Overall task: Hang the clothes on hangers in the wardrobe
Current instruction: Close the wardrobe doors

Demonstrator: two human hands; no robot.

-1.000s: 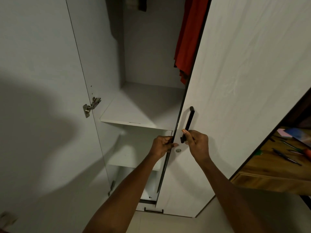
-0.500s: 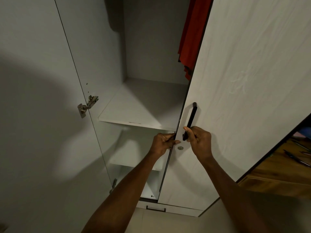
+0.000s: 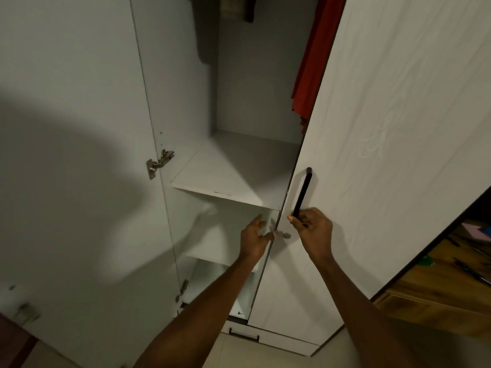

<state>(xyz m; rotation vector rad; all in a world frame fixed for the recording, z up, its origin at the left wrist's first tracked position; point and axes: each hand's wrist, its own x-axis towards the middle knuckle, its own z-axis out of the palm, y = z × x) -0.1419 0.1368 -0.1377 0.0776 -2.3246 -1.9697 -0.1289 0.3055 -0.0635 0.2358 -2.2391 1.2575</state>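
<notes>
The left hand [image 3: 254, 238] has let go of the white wardrobe door's [image 3: 385, 144] dark edge since a second ago and now spreads open just left of it, a blurred fingertip perhaps touching it. The right hand [image 3: 313, 226] grips the lower end of the door's black bar handle [image 3: 303, 191]. A red garment [image 3: 309, 62] hangs inside, upper left of the handle.

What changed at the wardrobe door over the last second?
The left hand let go of the right door's edge and now hangs open beside it. The right hand keeps gripping the bottom of the black handle. The red garment hangs as before.
</notes>
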